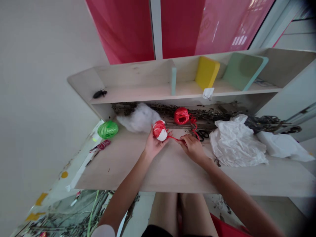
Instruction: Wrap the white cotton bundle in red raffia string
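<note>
Ribbon (pixel 174 138), thin and red, is stretching between the two hands just above the counter (pixel 168 174). The left hand (pixel 154 143) is cradling a red-and-white ball (pixel 160 130) in its grip, over the middle of the counter, while the right hand (pixel 193 146) is pinching the ribbon off to the ball's right.

Things are crowding in around them. A fluffy white wad (pixel 140 118) is sitting just behind the ball, partly covered by it. A red roll (pixel 181 116) is lying beyond the hands, its loose tail trailing down near the black scissors (pixel 203 134), which are resting right by the right hand. Crumpled white paper (pixel 238 144) is taking up the space beside the right forearm, and dried stems (pixel 217 115) are filling the back, under the shelf (pixel 138 93). Over on the left, a green ball (pixel 108 129) and a red-and-white cord bundle (pixel 103 144) are lying well apart from the work.
</note>
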### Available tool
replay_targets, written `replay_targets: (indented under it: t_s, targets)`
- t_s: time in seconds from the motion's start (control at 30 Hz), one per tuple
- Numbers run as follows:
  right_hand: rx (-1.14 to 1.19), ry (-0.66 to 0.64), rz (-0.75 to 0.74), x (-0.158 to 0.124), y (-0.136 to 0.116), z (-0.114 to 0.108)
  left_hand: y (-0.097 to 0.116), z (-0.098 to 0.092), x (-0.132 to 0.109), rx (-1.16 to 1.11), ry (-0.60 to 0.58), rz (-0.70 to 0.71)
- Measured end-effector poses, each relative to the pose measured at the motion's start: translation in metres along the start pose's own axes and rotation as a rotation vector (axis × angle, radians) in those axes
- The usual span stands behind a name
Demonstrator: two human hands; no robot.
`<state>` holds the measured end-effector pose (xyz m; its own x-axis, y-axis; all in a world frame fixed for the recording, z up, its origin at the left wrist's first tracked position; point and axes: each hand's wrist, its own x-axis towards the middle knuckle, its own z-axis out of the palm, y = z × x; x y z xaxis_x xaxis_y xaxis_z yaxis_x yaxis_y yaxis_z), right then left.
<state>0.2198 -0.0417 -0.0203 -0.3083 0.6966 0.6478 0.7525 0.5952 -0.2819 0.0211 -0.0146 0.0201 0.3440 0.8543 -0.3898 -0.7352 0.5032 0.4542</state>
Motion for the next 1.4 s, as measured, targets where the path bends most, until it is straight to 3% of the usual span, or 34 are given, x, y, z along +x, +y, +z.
replay_targets:
  t_s: [0.13, 0.4, 0.63, 1.07, 1.27, 1.4]
  targets:
    - [-0.01, -0.089, -0.018, -0.002, 0.0, 0.005, 0.003, -0.006, 0.002, -0.046, 0.003, 0.008]
    - [0.014, -0.127, 0.007, -0.001, -0.001, 0.001, 0.001, -0.014, 0.004, -0.062, -0.074, -0.009]
    - [0.021, -0.081, 0.063, -0.005, -0.008, -0.001, -0.001, -0.011, 0.006, -0.043, -0.06, -0.02]
    - [-0.072, 0.101, -0.01, -0.002, -0.009, -0.004, -0.005, -0.004, 0.005, -0.022, -0.017, -0.071]
    - [0.034, 0.045, 0.007, -0.001, -0.011, -0.009, -0.005, -0.005, 0.007, 0.043, -0.022, -0.044]
    - [0.14, 0.121, 0.079, 0.0, -0.015, -0.009, -0.015, -0.006, 0.009, 0.129, -0.05, 0.026]
